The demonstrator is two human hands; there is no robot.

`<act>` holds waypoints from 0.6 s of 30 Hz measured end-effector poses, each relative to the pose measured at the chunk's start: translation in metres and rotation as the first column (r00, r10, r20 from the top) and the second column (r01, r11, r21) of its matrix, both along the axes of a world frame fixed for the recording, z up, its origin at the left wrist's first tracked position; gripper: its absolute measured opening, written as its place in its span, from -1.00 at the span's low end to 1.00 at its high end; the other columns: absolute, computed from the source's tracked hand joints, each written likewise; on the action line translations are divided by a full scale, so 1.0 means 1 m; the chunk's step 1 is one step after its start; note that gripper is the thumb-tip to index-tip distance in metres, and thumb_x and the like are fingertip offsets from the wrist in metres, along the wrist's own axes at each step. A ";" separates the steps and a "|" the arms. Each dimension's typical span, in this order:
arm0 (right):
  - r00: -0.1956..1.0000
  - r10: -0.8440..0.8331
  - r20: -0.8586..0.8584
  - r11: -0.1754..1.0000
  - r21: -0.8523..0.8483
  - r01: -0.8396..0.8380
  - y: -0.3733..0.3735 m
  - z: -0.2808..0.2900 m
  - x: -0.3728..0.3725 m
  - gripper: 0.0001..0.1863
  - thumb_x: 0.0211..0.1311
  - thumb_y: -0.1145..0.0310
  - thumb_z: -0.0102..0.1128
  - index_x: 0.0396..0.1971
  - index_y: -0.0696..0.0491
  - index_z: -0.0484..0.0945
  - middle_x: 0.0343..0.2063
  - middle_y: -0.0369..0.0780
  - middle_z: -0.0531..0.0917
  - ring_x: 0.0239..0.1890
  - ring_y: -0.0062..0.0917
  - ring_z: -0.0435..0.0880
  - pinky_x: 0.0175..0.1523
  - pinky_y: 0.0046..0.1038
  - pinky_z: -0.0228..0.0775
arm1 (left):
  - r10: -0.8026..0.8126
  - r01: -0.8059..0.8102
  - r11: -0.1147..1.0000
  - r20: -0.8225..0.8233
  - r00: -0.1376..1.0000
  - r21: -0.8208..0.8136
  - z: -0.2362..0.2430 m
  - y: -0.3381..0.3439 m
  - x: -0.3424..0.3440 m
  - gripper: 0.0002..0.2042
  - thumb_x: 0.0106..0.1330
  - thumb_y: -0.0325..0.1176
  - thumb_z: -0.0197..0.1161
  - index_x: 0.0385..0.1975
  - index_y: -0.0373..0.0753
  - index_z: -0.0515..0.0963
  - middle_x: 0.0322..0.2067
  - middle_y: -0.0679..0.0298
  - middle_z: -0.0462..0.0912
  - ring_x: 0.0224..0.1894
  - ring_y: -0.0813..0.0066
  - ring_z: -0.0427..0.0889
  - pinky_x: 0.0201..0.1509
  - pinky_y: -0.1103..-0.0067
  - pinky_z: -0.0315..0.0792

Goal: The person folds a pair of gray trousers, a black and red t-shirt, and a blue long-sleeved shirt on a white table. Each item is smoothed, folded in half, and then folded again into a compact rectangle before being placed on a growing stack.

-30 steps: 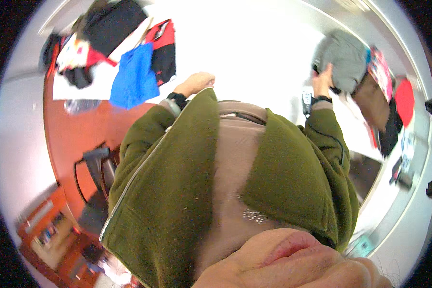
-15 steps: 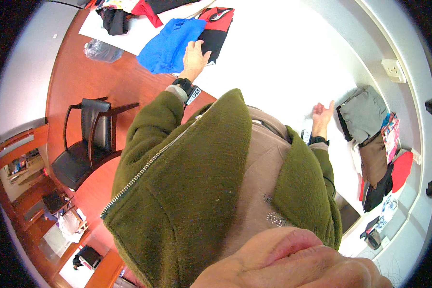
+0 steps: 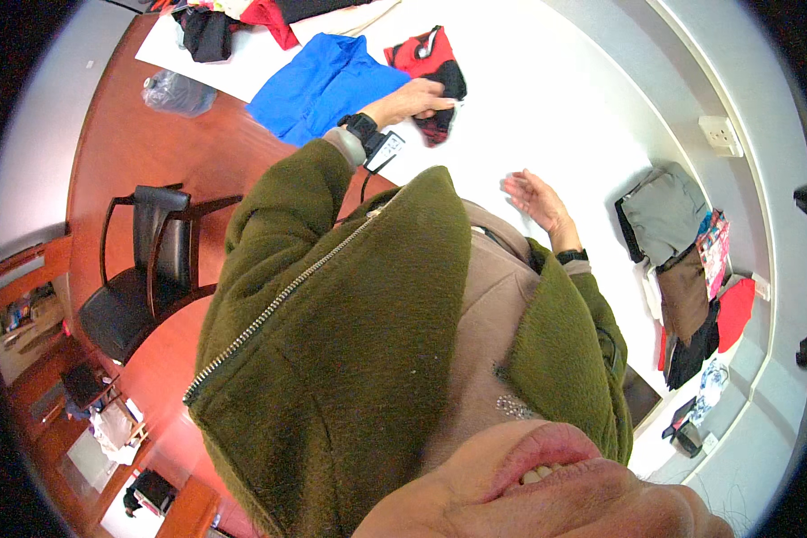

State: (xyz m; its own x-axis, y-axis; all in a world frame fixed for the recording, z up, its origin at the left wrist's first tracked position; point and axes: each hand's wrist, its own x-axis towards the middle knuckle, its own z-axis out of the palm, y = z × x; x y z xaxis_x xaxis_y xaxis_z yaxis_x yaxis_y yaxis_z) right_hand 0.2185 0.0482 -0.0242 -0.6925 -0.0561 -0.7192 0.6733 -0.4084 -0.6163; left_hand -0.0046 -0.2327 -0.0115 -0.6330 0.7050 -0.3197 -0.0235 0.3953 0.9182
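My left hand (image 3: 418, 100) has its fingers closed on the near part of a folded red and black garment (image 3: 430, 61), whose exact kind I cannot make out. That garment lies on the white table (image 3: 538, 90), apart at its near end from a blue garment (image 3: 318, 88) spread under my left wrist. My right hand (image 3: 538, 199) hovers over the table to the right, palm partly turned up, fingers stretched out and holding nothing.
Piled clothes (image 3: 208, 36) lie at the far left, near a clear plastic bottle or bag (image 3: 179, 93). Folded grey clothing (image 3: 665, 213) and a brown folded garment (image 3: 686, 291) line the right wall, below a socket (image 3: 720, 134). A black chair (image 3: 157, 260) stands left.
My left hand has moved right and pulled the red and black garment away from the blue one. My right hand has come left, toward the middle, away from the grey clothing.
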 end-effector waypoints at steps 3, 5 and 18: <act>0.988 -0.004 -0.152 0.988 -0.150 -0.019 -0.006 0.030 -0.022 -0.39 0.26 0.00 0.15 0.18 0.04 0.28 0.10 -0.08 0.46 0.09 -0.40 0.50 0.11 -0.27 0.40 | -0.331 0.283 0.916 0.138 0.933 0.286 0.047 0.041 0.025 -0.75 0.29 -0.17 0.24 -0.21 -0.21 0.55 -0.44 0.46 0.55 -0.49 0.77 0.38 -0.44 0.76 0.28; 0.972 -0.044 -0.230 0.981 -0.195 -0.002 -0.012 0.045 -0.034 -0.33 0.26 0.06 0.17 0.26 0.04 0.17 0.08 -0.10 0.44 0.08 -0.43 0.48 0.10 -0.25 0.42 | -0.517 0.439 0.827 0.167 0.840 0.352 0.070 0.055 0.043 -0.73 0.29 -0.23 0.24 -0.13 -0.27 0.57 -0.39 0.44 0.59 -0.44 0.75 0.44 -0.36 0.77 0.34; 0.869 -0.318 -0.378 0.948 -0.137 0.287 -0.006 0.076 -0.036 -0.63 0.27 0.25 0.17 0.04 0.03 0.46 -0.10 -0.30 0.59 -0.06 -0.60 0.54 0.06 -0.48 0.42 | -0.516 0.453 0.848 0.233 0.824 0.275 0.080 0.043 0.075 -0.71 0.35 -0.16 0.15 -0.44 -0.26 0.60 -0.57 0.39 0.58 -0.43 0.62 0.54 -0.19 0.63 0.41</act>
